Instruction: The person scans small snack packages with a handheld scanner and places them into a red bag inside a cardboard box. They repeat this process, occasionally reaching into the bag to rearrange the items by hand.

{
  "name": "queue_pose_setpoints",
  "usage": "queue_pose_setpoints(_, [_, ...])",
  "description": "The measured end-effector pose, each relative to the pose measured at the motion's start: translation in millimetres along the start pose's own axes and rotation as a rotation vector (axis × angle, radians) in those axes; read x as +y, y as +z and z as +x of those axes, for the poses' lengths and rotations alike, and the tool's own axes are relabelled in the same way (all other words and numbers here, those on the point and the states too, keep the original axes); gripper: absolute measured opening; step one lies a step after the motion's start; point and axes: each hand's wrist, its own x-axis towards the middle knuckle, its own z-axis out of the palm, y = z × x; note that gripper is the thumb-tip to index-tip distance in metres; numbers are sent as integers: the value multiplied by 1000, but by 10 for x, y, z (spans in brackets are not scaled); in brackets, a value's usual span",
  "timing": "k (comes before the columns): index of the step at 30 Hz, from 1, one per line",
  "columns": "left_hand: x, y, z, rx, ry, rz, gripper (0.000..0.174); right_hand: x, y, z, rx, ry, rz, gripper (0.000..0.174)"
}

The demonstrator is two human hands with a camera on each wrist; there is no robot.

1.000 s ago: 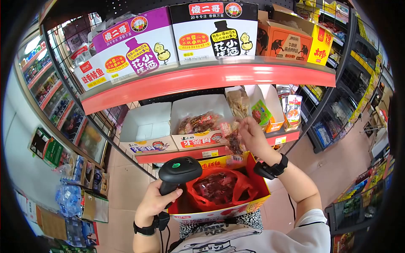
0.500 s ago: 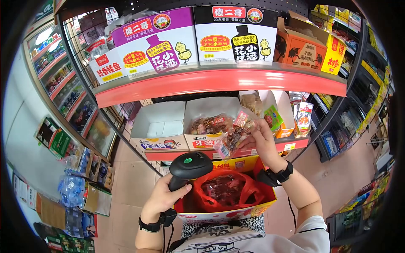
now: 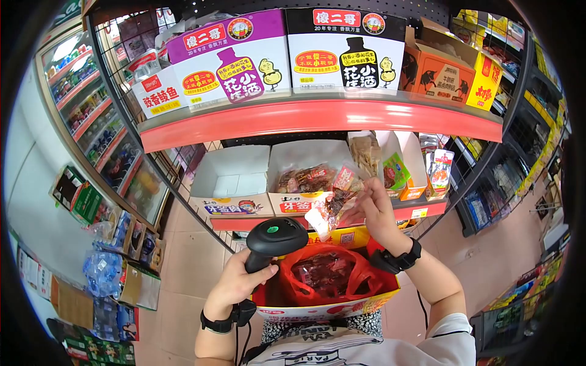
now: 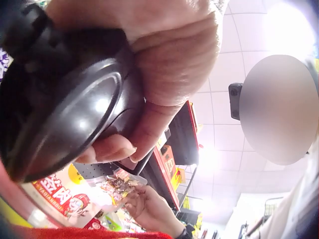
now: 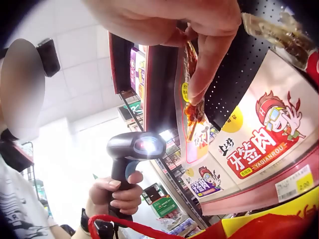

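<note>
Two hands are busy in front of the red shelf (image 3: 317,119). The left hand (image 3: 235,287) has its fingers wrapped round the handle of a black barcode scanner (image 3: 273,238), whose head points upward. The right hand (image 3: 375,204) pinches a clear snack packet (image 3: 332,204) by its upper end and holds it slantwise just above the scanner's head. Below both, a red plastic bag (image 3: 326,274) of packets sits inside a yellow cardboard box (image 3: 323,311) at the person's chest.
</note>
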Motion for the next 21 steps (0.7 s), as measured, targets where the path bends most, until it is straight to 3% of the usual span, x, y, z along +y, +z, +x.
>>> queue_pose_setpoints(21, [1,-18,-24,27,31,26,15,-1,9,-26,3,45,10,4])
